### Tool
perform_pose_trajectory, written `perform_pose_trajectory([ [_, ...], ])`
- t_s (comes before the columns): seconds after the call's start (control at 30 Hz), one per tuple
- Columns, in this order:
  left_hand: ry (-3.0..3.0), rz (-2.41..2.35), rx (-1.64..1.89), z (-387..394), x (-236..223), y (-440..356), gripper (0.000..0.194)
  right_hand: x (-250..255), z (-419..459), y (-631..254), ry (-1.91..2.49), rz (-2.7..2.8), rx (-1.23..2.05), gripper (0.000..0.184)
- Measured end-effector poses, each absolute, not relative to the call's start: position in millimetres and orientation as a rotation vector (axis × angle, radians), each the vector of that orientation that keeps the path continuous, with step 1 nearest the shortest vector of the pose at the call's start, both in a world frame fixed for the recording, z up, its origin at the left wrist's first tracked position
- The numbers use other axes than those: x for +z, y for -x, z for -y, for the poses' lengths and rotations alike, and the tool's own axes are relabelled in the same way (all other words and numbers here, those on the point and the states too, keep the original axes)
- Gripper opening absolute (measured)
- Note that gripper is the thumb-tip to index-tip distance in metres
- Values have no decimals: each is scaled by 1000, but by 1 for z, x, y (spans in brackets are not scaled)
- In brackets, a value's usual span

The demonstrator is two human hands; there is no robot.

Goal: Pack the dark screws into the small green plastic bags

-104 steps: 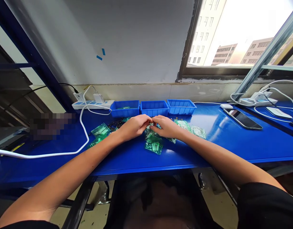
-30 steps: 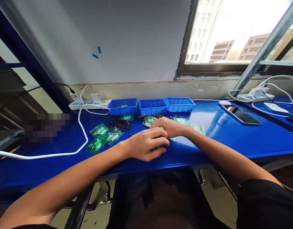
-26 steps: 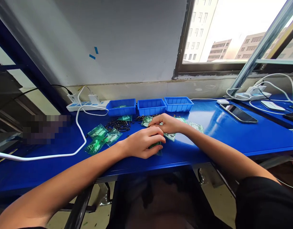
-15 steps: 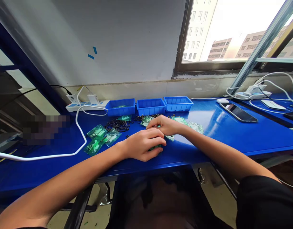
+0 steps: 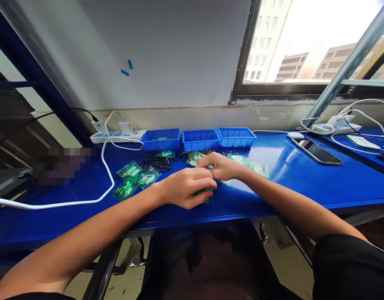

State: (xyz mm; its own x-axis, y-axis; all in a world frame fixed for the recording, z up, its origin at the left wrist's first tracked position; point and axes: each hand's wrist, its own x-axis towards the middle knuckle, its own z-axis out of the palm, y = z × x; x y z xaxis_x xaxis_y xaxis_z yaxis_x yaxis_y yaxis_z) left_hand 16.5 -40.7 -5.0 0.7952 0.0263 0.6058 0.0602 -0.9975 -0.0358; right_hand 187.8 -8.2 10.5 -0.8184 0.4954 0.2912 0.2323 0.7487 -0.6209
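My left hand (image 5: 189, 187) is curled over the front middle of the blue table, its fingers bent around a small green plastic bag (image 5: 210, 199) that shows partly below the palm. Against its fingertips rests my right hand (image 5: 219, 165), closed in a pinch; whatever lies between those fingers is hidden. Just behind the hands is another green bag (image 5: 194, 157). Left of them sit several green bags (image 5: 126, 188) with pale pieces inside, near a heap of dark screws (image 5: 157, 163). More filled green bags (image 5: 260, 168) lie to the right.
Three blue bins, left (image 5: 161, 143), middle (image 5: 200, 143) and right (image 5: 236, 141), line the wall. A white cable (image 5: 70, 206) crosses the left side from a power strip (image 5: 117, 136). A phone (image 5: 317, 151) lies at right.
The view has shifted slightly, so the scene sits a little further right. My hands stay together, and a bit more of the green bag shows under my left hand.
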Motion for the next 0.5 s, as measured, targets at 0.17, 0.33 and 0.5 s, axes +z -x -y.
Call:
perform_pose_trajectory([
  [0.17,2872,72,-1025,40,-5,-15,12,8,10,-185,532,2440,780,20],
  [0.33,2767,50,-1048,39,-5,-15,11,7,12,-182,570,2375,774,23],
  [0.5,2735,57,-1048,38,-5,-15,13,9,14,-180,607,2353,781,22],
])
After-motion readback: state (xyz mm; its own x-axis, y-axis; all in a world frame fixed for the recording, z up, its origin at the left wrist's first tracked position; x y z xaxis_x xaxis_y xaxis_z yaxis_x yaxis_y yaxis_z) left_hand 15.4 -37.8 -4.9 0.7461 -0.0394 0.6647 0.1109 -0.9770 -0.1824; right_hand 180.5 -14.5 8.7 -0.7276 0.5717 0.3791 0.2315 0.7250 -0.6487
